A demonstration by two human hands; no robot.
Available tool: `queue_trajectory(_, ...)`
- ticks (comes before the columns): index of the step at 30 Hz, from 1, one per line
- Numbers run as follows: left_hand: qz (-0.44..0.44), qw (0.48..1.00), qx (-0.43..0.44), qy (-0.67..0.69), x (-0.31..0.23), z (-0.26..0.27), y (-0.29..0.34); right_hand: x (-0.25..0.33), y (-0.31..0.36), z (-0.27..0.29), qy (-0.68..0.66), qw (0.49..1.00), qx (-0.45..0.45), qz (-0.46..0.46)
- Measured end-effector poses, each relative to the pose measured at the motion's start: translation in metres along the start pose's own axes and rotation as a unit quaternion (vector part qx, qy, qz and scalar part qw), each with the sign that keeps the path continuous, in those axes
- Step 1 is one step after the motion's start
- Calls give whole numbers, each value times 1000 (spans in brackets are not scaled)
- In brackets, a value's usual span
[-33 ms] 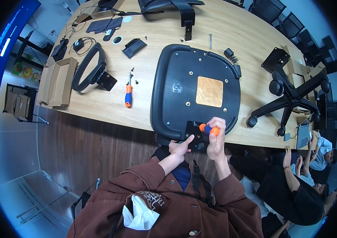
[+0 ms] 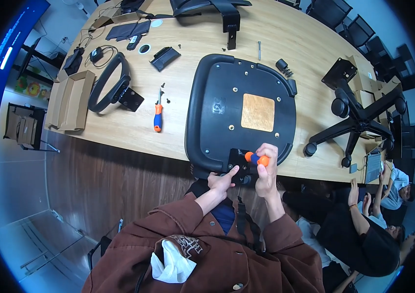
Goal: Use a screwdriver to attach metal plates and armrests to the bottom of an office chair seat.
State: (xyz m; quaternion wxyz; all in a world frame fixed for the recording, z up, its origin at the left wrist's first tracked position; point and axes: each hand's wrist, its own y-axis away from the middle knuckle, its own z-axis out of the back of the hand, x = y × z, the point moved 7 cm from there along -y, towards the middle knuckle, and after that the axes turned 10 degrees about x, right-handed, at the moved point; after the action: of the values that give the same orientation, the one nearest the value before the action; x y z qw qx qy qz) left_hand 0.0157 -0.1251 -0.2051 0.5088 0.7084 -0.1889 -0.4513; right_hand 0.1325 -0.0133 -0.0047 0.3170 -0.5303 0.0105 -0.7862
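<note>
A black chair seat [image 2: 217, 112] lies underside up on the table, its near edge at the table's front edge. On that near edge sits a black bracket plate [image 2: 236, 157]. My left hand [image 2: 221, 183] grips the plate's near side, thumb on top and the other fingers partly hidden beneath. Wrapped round the orange and blue handle of a screwdriver [image 2: 255, 158], my right hand [image 2: 267, 176] is closed above the plate's right side. The screwdriver's tip is hard to make out.
Left of the seat lie a second screwdriver [image 2: 158, 117], a few dark screws [image 2: 168, 101], a black armrest [image 2: 97, 93] and an open cardboard box [image 2: 73, 102]. A wheeled chair base [image 2: 356, 124] stands right. Behind lie a long bolt [image 2: 259, 50] and a spring part [image 2: 284, 68]. People sit at right.
</note>
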Motion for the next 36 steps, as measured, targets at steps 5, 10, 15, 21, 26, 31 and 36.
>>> queue_trajectory(5,5,1000,5,5,1,1,-1,8,0,-1,-18,999,-5,-35)
queue_trajectory(10,12,1000,10,7,1,0,0,3,8,4,-12,994,-80,-66)
queue_trajectory(15,2,1000,-1,3,1,-1,2,4,17,8,86,987,-125,-44)
queue_trajectory(21,-5,1000,-14,-1,-7,-2,13,17,-1,1,203,968,-39,-145)
queue_trajectory(26,3,1000,-24,9,-2,-2,11,-5,11,-19,-108,990,-69,-61)
queue_trajectory(31,4,1000,-21,16,1,-2,5,-21,16,-31,-216,974,11,-66)
queue_trajectory(36,7,999,-24,23,-1,-3,9,-9,15,-29,-354,931,17,-87)
